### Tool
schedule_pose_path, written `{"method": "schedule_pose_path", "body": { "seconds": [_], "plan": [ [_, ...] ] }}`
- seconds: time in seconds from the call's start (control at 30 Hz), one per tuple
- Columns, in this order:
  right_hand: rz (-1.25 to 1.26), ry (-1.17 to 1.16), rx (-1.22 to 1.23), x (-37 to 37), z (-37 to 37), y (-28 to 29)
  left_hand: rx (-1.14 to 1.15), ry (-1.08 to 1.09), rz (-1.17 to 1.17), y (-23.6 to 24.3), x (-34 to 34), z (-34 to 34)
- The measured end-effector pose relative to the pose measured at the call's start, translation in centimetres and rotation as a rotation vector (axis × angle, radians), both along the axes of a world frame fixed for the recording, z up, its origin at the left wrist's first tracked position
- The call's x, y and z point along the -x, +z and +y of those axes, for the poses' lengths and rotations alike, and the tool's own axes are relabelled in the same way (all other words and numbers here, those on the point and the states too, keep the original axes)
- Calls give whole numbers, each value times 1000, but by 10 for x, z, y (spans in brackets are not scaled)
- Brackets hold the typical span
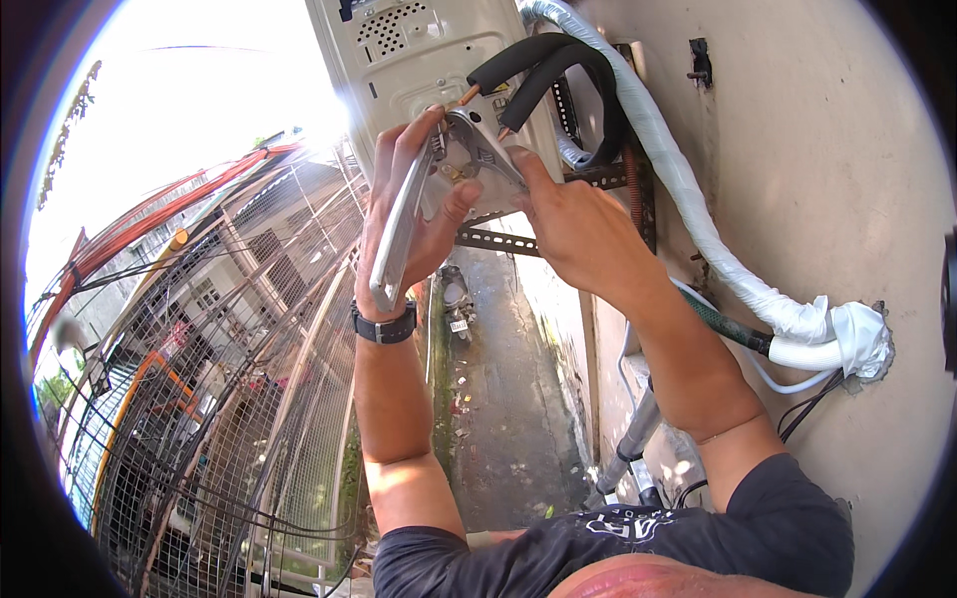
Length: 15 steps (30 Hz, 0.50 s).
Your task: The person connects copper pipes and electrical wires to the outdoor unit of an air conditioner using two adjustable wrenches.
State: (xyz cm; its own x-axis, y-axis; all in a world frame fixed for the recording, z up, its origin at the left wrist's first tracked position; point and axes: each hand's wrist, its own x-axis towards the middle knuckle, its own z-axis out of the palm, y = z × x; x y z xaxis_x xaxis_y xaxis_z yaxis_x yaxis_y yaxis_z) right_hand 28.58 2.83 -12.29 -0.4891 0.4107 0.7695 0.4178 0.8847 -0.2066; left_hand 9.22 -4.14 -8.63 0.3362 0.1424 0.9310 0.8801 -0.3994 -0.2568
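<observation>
An outdoor air-conditioner unit [419,60] with a beige metal casing is in front of me at the top. Two copper pipes [470,95] in black foam insulation [543,75] reach its valve area. My left hand [411,179] curls round a silver adjustable wrench [397,239], its handle slanting down across the palm and its fingertips near the jaw. A second silver wrench [490,149] runs from the same spot into my right hand [578,219], closed on its handle. The jaws meet near the upper fitting and partly hide it. Below shows a brass valve [460,172].
A perforated metal bracket [498,241] runs under the unit. On the right, a white-wrapped pipe bundle [688,189] enters the wall [837,130]. Wire mesh [229,399] and cables [150,214] fill the left. Far below lies an alley [508,379] with a parked motorbike [457,299].
</observation>
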Motion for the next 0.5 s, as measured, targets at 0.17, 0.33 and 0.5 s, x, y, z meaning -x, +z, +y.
{"method": "schedule_pose_path", "body": {
  "seconds": [0.17, 0.33, 0.5],
  "plan": [
    [112, -25, -121, 34, 22, 24, -293, 28, -208, -1, -20, 32],
    [21, -81, -66, 21, 11, 35, -333, 30, -309, -10, -23, 38],
    [4, -103, -83, 19, 3, 39, -383, 25, -292, -10, -25, 42]
  ]
}}
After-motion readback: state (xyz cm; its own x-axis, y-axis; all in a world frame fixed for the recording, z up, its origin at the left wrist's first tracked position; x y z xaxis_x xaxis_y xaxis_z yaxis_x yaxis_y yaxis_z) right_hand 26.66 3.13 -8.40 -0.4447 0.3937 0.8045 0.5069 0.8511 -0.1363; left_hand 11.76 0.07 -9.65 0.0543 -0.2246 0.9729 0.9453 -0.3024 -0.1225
